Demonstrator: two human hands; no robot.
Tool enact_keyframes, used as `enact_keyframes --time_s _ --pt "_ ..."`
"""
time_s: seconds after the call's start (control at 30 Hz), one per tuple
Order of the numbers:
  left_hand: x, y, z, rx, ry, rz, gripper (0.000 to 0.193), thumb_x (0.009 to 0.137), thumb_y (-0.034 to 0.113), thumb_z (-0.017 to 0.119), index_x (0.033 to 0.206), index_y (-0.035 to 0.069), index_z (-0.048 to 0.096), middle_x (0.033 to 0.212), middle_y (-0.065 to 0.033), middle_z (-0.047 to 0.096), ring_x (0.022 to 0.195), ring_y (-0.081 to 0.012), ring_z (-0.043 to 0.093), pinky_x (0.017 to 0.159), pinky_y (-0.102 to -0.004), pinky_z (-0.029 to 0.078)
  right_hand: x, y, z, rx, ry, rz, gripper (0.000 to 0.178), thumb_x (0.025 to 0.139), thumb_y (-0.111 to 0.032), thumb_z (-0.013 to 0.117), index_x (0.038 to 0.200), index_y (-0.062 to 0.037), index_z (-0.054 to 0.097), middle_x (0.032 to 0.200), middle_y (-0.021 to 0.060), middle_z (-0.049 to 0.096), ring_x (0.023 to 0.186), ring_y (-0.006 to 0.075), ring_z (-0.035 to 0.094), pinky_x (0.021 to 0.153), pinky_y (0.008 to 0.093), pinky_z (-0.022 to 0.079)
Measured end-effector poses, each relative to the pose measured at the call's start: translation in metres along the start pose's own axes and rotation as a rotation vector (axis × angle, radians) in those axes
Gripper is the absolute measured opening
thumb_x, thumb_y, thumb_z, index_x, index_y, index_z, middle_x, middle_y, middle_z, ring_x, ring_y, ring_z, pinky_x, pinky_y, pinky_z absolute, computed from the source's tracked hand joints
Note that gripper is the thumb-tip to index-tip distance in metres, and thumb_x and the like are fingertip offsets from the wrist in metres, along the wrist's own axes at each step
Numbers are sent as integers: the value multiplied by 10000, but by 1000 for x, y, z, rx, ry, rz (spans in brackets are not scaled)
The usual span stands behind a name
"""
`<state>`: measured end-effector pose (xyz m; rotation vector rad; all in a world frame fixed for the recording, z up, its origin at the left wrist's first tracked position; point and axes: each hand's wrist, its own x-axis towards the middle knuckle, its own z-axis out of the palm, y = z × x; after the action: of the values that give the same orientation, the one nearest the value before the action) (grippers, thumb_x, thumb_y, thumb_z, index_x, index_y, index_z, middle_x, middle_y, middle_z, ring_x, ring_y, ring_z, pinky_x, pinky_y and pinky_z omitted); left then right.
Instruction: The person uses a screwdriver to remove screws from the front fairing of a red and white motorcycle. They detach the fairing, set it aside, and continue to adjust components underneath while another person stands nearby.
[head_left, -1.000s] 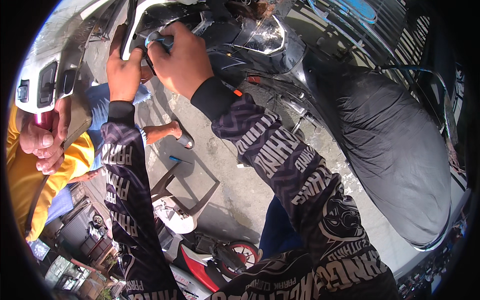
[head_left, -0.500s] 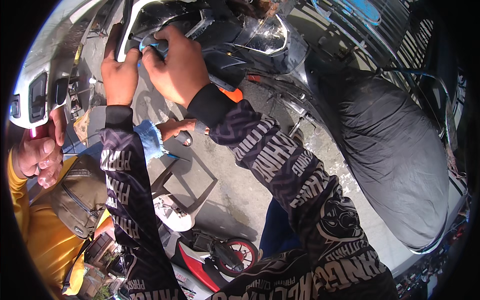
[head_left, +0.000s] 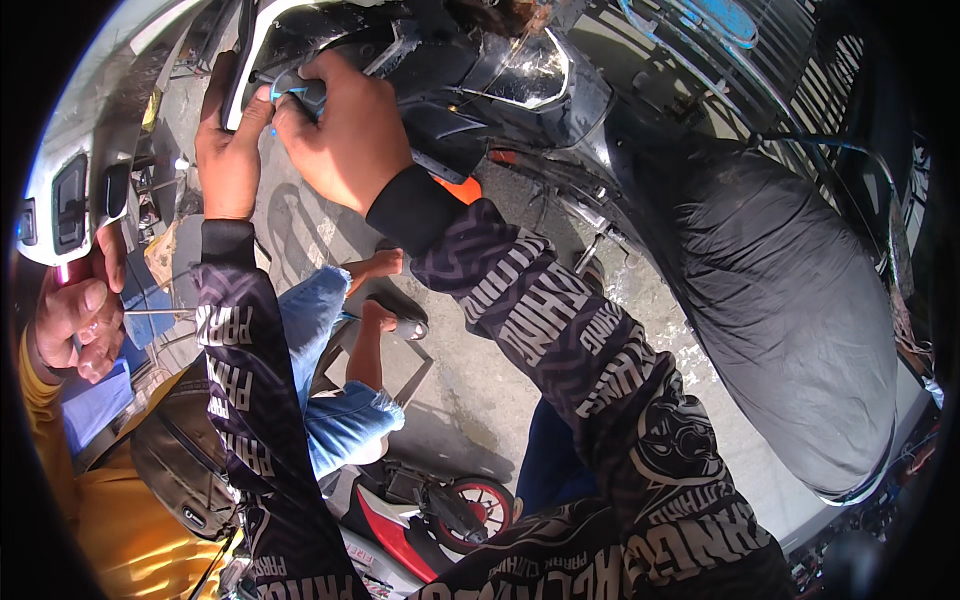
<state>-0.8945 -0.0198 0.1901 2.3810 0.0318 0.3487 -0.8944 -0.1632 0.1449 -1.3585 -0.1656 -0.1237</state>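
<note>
Tool handle (head_left: 305,90), black and blue, sits clasped in the right grip (head_left: 345,130), near the lower edge of the white panel (head_left: 240,95) of a motorcycle (head_left: 580,120); its long axis is unclear. Leftward, the left grip (head_left: 228,165) pinches that panel, thumb beside the handle.

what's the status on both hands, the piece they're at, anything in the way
Left hand at white-edged panel. Right hand gripping dark blue-trimmed piece. Another person's hand far left, clear of both.
</note>
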Motion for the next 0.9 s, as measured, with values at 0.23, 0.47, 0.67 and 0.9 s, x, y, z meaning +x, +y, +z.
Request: enact_keyframes --time_s 0.23,0.47,0.67,0.9 --pt "1 -10 1 -148 6 -117 518 894 141 622 1344 -35 438 1302 -130 527 1101 -143 512 973 -265 376 3 -6 0 -161 -79 -52 302 764 -153 650 934 65 529 792 266 606 729 414 615 683 448 498" --pt "-3 -15 -8 -363 -82 -172 599 799 4 547 1377 -13 392 1285 -133 526 1046 -152 542 927 -279 414 39 -41 -15 603 -460 666 191 894 -192 520 929 -9 559 788 112 591 554 139 527 488 315 425" --pt "-5 -7 6 80 62 69 385 775 -11 575 1159 -21 545 923 -74 626 748 -110 570 708 -263 476 39 -39 -3 843 -285 1003 125 888 -140 515 961 -43 545 738 93 536 463 116 360 429 266 287" --pt "-11 -6 10 115 133 63 472 772 66 655 1210 -40 513 1023 -100 650 863 -128 585 785 -269 469 34 -34 6 -430 -266 -281 171 711 -158 636 761 5 631 645 162 635 628 283 656 512 365 498"
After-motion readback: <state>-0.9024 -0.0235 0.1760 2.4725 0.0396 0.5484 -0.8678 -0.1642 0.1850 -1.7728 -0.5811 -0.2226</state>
